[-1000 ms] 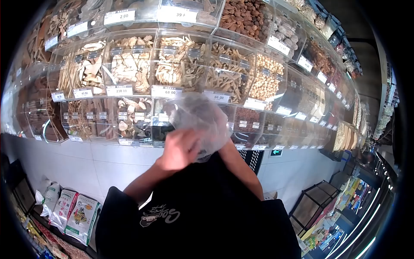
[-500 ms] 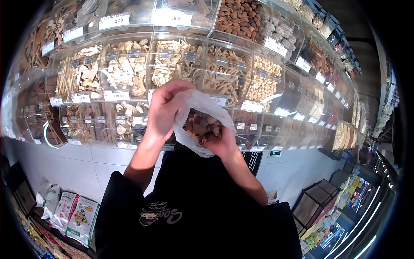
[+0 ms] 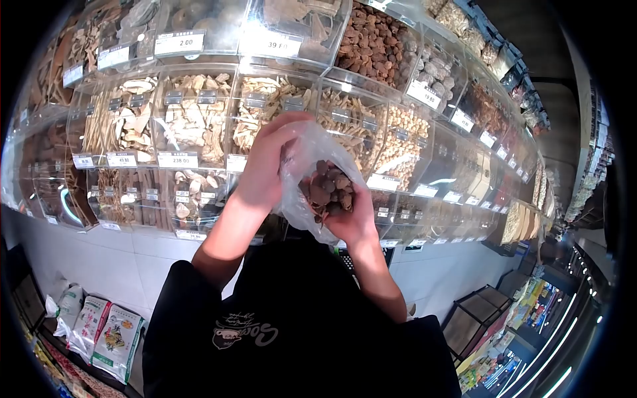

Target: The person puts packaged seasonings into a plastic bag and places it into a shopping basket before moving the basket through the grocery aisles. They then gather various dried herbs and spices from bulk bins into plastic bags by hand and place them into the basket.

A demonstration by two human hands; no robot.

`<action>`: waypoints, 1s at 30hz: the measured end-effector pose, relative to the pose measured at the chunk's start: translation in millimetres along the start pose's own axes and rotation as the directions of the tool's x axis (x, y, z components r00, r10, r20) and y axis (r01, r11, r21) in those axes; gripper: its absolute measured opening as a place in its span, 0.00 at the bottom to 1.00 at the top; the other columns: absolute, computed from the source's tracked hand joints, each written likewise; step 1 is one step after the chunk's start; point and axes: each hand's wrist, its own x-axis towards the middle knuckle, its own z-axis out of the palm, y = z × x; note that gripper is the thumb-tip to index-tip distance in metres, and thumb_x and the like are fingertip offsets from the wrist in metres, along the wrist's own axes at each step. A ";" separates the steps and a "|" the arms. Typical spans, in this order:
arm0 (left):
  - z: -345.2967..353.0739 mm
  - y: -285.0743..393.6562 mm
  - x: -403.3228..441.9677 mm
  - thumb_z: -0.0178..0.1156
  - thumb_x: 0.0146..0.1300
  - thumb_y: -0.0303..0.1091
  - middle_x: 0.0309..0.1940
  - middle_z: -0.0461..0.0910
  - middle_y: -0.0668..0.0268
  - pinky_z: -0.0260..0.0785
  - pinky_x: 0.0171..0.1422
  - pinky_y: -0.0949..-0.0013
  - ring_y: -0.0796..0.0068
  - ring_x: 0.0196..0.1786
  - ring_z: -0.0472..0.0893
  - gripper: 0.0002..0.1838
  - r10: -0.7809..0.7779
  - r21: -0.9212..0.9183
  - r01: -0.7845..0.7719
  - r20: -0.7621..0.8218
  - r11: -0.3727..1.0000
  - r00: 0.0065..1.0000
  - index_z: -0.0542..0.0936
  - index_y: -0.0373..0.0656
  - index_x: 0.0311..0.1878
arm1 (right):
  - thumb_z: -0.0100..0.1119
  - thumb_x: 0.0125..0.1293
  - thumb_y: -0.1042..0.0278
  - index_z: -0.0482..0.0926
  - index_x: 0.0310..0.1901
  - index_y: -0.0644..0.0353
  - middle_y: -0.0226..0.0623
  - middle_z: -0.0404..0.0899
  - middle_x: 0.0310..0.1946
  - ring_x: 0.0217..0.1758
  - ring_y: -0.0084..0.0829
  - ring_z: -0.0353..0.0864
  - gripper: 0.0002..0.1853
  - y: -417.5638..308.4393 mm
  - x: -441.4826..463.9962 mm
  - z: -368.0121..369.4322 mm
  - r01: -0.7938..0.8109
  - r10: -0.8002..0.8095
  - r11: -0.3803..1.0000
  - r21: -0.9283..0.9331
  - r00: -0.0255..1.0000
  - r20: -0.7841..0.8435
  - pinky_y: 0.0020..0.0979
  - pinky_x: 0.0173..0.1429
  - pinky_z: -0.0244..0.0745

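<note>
A translucent plastic bag [image 3: 295,189] is held up in front of my chest, its mouth facing me. The fingers of my left hand [image 3: 265,162] are closed on the bag's left rim. Several dark brown, roundish dried pieces [image 3: 325,189] lie clustered in the mouth of the bag. My right hand [image 3: 355,219] curls around these pieces from the right, thumb along their side. Its other fingers are mostly hidden, and I cannot tell how far the hand is inside the bag.
Clear bins of dried goods with price labels [image 3: 178,159] rise in tiers ahead. One upper bin holds reddish-brown dried pieces [image 3: 375,43]. Printed sacks [image 3: 116,341] stand at lower left on the pale tiled floor [image 3: 106,259]. A dark-framed rack [image 3: 474,315] is at lower right.
Both hands and the bag have shifted slightly to the right. The brown pieces now sit higher and more bunched in my right hand. The left hand keeps its hold on the bag.
</note>
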 end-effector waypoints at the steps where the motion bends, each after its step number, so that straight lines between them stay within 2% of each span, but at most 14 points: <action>1: 1.4 1.3 7.5 0.54 0.64 0.29 0.34 0.79 0.67 0.69 0.39 0.79 0.82 0.34 0.77 0.12 -0.013 -0.031 0.013 0.003 0.999 1.000 0.77 0.37 0.49 | 0.44 0.71 0.50 0.73 0.56 0.58 0.42 0.77 0.50 0.58 0.41 0.75 0.22 -4.1 3.7 2.9 0.011 -0.011 1.000 -0.001 1.000 0.001 0.50 0.62 0.71; 2: 3.2 3.1 15.5 0.55 0.64 0.29 0.34 0.79 0.68 0.68 0.35 0.79 0.83 0.33 0.76 0.12 -0.044 -0.036 0.043 -0.035 0.998 0.998 0.78 0.40 0.49 | 0.46 0.71 0.51 0.75 0.53 0.55 0.40 0.78 0.50 0.57 0.41 0.76 0.19 -8.0 8.7 3.8 0.019 -0.019 1.000 -0.003 0.999 0.028 0.49 0.59 0.73; 5: 4.4 4.2 42.8 0.55 0.64 0.28 0.32 0.77 0.70 0.66 0.32 0.80 0.83 0.31 0.75 0.11 0.014 0.008 -0.013 -0.022 1.000 1.000 0.78 0.41 0.48 | 0.46 0.72 0.53 0.76 0.51 0.52 0.37 0.78 0.50 0.56 0.41 0.77 0.16 -23.8 35.9 -4.6 0.028 -0.028 1.000 0.014 1.000 0.008 0.48 0.57 0.74; 6: 9.6 5.8 53.3 0.55 0.63 0.27 0.31 0.75 0.71 0.64 0.29 0.80 0.84 0.29 0.73 0.10 0.037 0.069 -0.031 -0.084 0.997 0.996 0.78 0.40 0.47 | 0.46 0.72 0.54 0.76 0.50 0.51 0.36 0.79 0.50 0.55 0.40 0.78 0.14 -29.2 40.2 -1.3 0.041 -0.041 0.998 -0.051 0.999 0.001 0.49 0.57 0.74; 9: 9.2 2.2 83.6 0.56 0.62 0.25 0.30 0.75 0.71 0.64 0.30 0.80 0.84 0.29 0.73 0.09 0.148 0.165 -0.128 -0.121 0.978 0.982 0.78 0.40 0.46 | 0.46 0.72 0.54 0.76 0.50 0.51 0.36 0.79 0.50 0.55 0.41 0.78 0.14 -43.7 52.5 4.8 0.088 -0.090 0.990 -0.113 0.996 -0.016 0.49 0.57 0.74; 12: 2.8 1.0 101.5 0.57 0.59 0.24 0.34 0.74 0.68 0.68 0.37 0.77 0.80 0.35 0.75 0.08 0.130 0.190 -0.111 -0.091 0.975 0.987 0.76 0.40 0.42 | 0.48 0.71 0.55 0.75 0.51 0.53 0.38 0.79 0.49 0.56 0.42 0.77 0.14 -52.6 58.2 9.0 0.069 -0.072 0.995 -0.073 0.996 -0.043 0.52 0.60 0.73; 15: 0.4 -0.9 115.5 0.57 0.59 0.24 0.32 0.74 0.69 0.68 0.34 0.77 0.80 0.34 0.75 0.06 0.088 0.120 -0.078 -0.080 0.990 0.993 0.76 0.40 0.40 | 0.49 0.71 0.56 0.75 0.51 0.54 0.40 0.79 0.49 0.56 0.44 0.77 0.15 -58.7 55.5 19.7 0.062 -0.069 0.995 -0.083 0.993 -0.092 0.53 0.61 0.73; 20: 6.5 -6.3 125.6 0.57 0.59 0.25 0.29 0.74 0.70 0.67 0.31 0.78 0.81 0.31 0.74 0.05 0.077 0.084 -0.061 -0.194 0.995 0.978 0.77 0.41 0.39 | 0.51 0.70 0.56 0.75 0.52 0.55 0.41 0.79 0.50 0.55 0.45 0.78 0.15 -63.6 54.4 24.8 0.073 -0.091 0.991 -0.115 0.983 -0.161 0.54 0.59 0.74; 23: 4.1 -8.1 126.5 0.57 0.60 0.25 0.27 0.74 0.70 0.63 0.25 0.79 0.81 0.26 0.73 0.04 0.085 0.070 -0.074 -0.172 0.995 0.981 0.77 0.40 0.39 | 0.52 0.69 0.55 0.78 0.50 0.52 0.35 0.79 0.50 0.55 0.42 0.79 0.14 -64.5 51.0 23.0 0.067 -0.093 0.982 -0.176 0.986 -0.140 0.44 0.54 0.76; 25: 1.3 -9.3 125.7 0.57 0.60 0.25 0.25 0.74 0.70 0.60 0.22 0.79 0.82 0.23 0.72 0.04 0.085 0.062 -0.076 -0.150 0.995 0.985 0.77 0.40 0.38 | 0.51 0.68 0.54 0.77 0.49 0.51 0.37 0.79 0.49 0.56 0.42 0.77 0.15 -68.5 44.2 30.7 0.062 -0.083 0.985 -0.160 0.989 -0.125 0.49 0.56 0.75; 29: -3.8 -11.2 127.7 0.57 0.62 0.25 0.24 0.73 0.72 0.57 0.20 0.80 0.84 0.21 0.70 0.02 0.096 0.049 -0.092 -0.097 0.995 0.991 0.78 0.40 0.38 | 0.49 0.68 0.51 0.76 0.51 0.49 0.39 0.77 0.51 0.58 0.39 0.74 0.17 -94.8 41.3 39.7 0.077 -0.075 0.995 -0.068 0.997 0.030 0.52 0.59 0.72; 30: -4.6 -11.7 128.1 0.57 0.62 0.26 0.24 0.73 0.72 0.56 0.20 0.80 0.85 0.21 0.70 0.02 0.099 0.048 -0.096 -0.076 0.994 0.992 0.78 0.40 0.37 | 0.49 0.68 0.52 0.76 0.50 0.49 0.37 0.78 0.50 0.57 0.40 0.75 0.15 -103.0 39.2 55.2 0.129 -0.130 0.988 -0.088 0.991 -0.010 0.54 0.61 0.70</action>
